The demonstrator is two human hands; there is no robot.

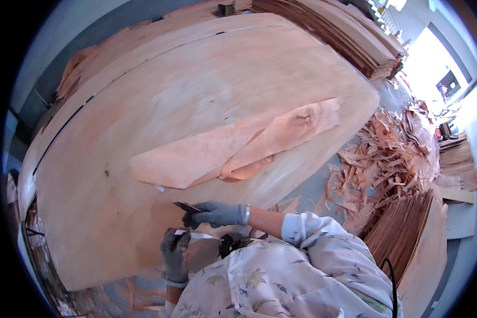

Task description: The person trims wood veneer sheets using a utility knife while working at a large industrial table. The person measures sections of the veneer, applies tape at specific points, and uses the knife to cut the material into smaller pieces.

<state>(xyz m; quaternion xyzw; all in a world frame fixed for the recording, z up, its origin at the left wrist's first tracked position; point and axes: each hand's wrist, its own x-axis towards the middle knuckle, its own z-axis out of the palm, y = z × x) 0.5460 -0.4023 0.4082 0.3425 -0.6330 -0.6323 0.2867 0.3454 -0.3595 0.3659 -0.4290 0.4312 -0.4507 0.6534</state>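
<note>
Both hands wear grey gloves and are close together over the near edge of a large, pale wood-topped table point(116, 212). My left hand point(174, 257) pinches a thin white strip point(202, 235), perhaps tape or paper, which trails to the right. Just above it, my right hand point(217, 213) is closed around a dark flat blade-like tool point(187, 207) pointing left. Beyond the hands lies a long piece of wood veneer point(185, 156), overlapped at its right by a second piece point(307, 119) with a knot. A curled bit of veneer point(249, 168) sticks out beneath them. A small white scrap point(160, 188) lies by the near left corner.
A thin dark line point(90, 99) runs along the table's far left side. Stacked veneer sheets point(339, 32) stand beyond the far right edge. On the right floor are a heap of torn veneer strips point(381, 159) and another upright stack point(400, 233). A bright doorway point(429, 63) is behind.
</note>
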